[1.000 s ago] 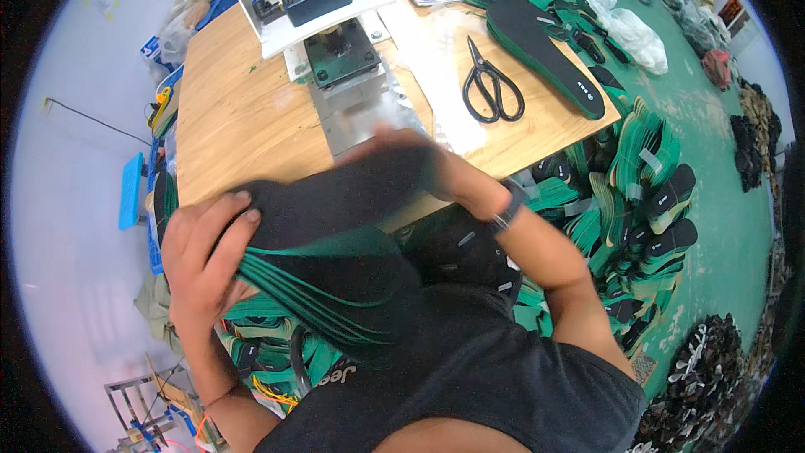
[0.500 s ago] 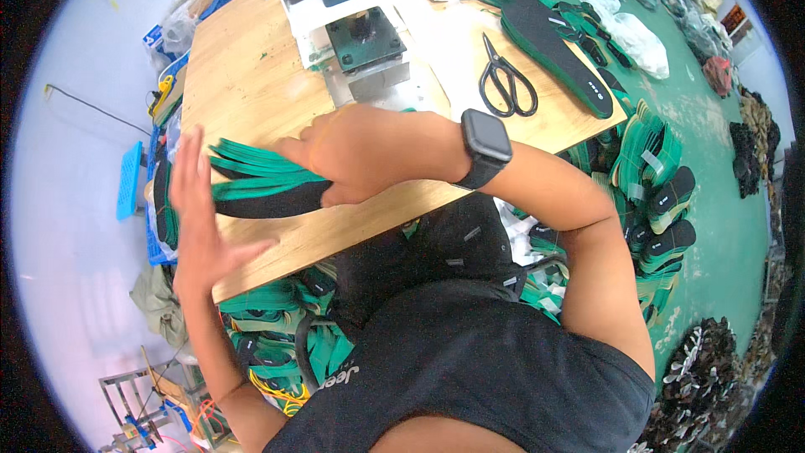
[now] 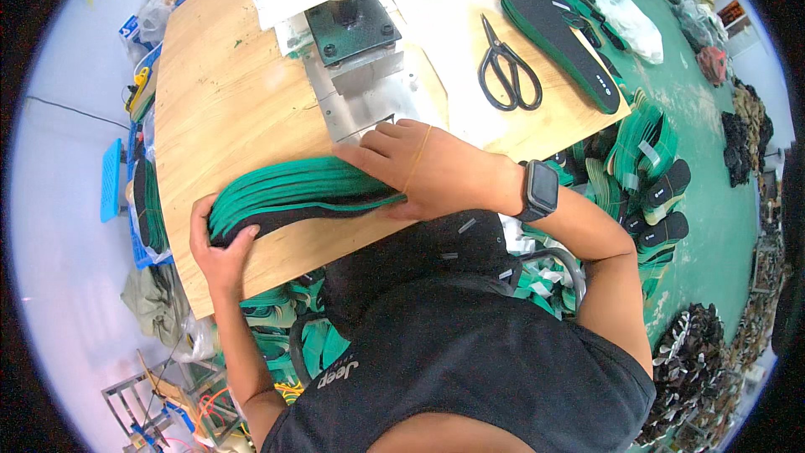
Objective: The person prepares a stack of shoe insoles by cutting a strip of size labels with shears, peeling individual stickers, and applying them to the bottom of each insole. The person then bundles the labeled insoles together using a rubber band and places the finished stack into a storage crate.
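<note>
A stack of several green and black shoe insoles (image 3: 293, 193) lies on its side on the wooden table (image 3: 226, 92), near the front edge. My left hand (image 3: 220, 239) grips the stack's left end, fingers curled over it. My right hand (image 3: 419, 169), with a dark watch on the wrist, presses flat against the stack's right end. The stack is squeezed between both hands.
A metal press machine (image 3: 352, 33) stands at the table's far middle. Black scissors (image 3: 507, 75) lie to its right, beside another pile of insoles (image 3: 553, 25). More green and black insoles (image 3: 646, 168) crowd the floor right of and under the table.
The insole stack went from held up before my chest down onto the table. My left hand closed on its left end, and my right hand slid to its right end.
</note>
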The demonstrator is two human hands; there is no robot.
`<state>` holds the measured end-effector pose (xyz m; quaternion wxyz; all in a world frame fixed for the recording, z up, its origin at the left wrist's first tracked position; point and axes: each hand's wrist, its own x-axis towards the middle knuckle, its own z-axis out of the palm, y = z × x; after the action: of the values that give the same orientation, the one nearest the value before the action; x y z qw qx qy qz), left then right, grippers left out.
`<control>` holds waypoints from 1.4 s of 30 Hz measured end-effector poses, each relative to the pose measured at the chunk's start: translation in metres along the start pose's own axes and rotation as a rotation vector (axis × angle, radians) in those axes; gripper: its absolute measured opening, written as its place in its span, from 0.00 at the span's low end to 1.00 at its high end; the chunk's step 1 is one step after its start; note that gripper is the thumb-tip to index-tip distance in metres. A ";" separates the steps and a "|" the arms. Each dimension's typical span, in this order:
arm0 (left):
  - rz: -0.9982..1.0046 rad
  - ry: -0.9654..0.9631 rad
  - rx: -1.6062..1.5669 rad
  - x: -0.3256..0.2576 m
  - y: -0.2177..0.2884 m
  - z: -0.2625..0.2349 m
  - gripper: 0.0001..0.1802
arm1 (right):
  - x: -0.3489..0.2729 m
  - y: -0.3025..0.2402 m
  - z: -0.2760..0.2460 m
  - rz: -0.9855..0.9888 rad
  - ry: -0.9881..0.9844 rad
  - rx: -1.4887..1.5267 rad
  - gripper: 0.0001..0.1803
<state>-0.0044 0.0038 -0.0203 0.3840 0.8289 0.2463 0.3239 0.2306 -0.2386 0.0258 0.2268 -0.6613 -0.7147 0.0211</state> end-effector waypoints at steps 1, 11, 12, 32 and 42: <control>0.080 -0.025 -0.001 -0.001 0.007 0.003 0.34 | 0.001 0.002 -0.003 0.036 -0.036 0.002 0.45; 0.189 -0.020 0.115 -0.005 0.016 -0.003 0.33 | -0.021 0.020 0.011 0.152 0.235 0.178 0.33; 0.226 -0.006 0.197 -0.007 0.018 -0.005 0.36 | -0.020 0.017 0.010 0.169 0.230 0.212 0.33; 0.154 -0.129 0.009 -0.011 0.013 -0.003 0.45 | -0.027 0.016 0.025 0.177 0.285 0.190 0.40; 0.242 -0.171 0.058 -0.004 0.015 -0.005 0.41 | -0.024 0.020 0.029 0.137 0.303 0.289 0.42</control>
<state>-0.0080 -0.0053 -0.0077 0.3377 0.8878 0.1200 0.2887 0.2394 -0.2517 -0.0139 0.4221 -0.6645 -0.6154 0.0393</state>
